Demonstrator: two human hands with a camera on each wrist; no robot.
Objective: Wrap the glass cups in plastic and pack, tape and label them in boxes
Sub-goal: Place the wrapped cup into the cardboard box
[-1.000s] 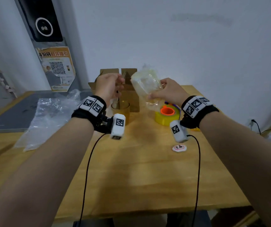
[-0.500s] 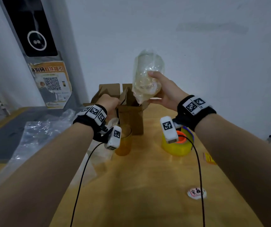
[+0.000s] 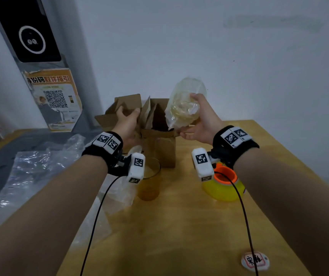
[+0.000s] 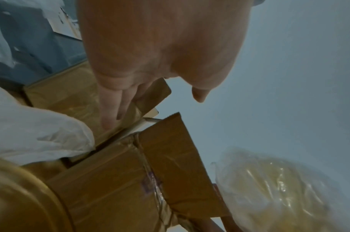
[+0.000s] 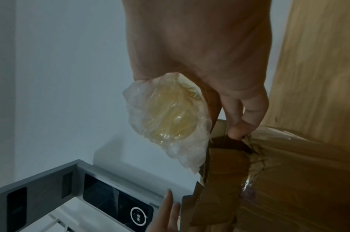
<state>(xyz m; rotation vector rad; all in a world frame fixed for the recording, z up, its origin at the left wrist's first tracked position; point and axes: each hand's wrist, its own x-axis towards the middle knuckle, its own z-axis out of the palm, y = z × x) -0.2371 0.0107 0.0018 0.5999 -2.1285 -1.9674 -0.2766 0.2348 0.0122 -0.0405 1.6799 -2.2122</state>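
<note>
My right hand grips a plastic-wrapped glass cup, tilted, just above the mouth of an open cardboard box at the table's far side. The right wrist view shows the wrapped cup beside the box's torn flap. My left hand lies open, its straight fingers pressing a flap of the second open box on the left. An unwrapped amber glass cup stands on the table, partly hidden behind my left wrist camera.
A yellow tape roll with an orange core sits at the right of the wooden table. A round label sticker lies near the front. Clear plastic bags are heaped at the left. A white wall stands close behind the boxes.
My right hand lifted the wrapped cup from over the tape roll, then brought it down to the box's mouth. My left hand moved onto the left box's flap and its fingers straightened.
</note>
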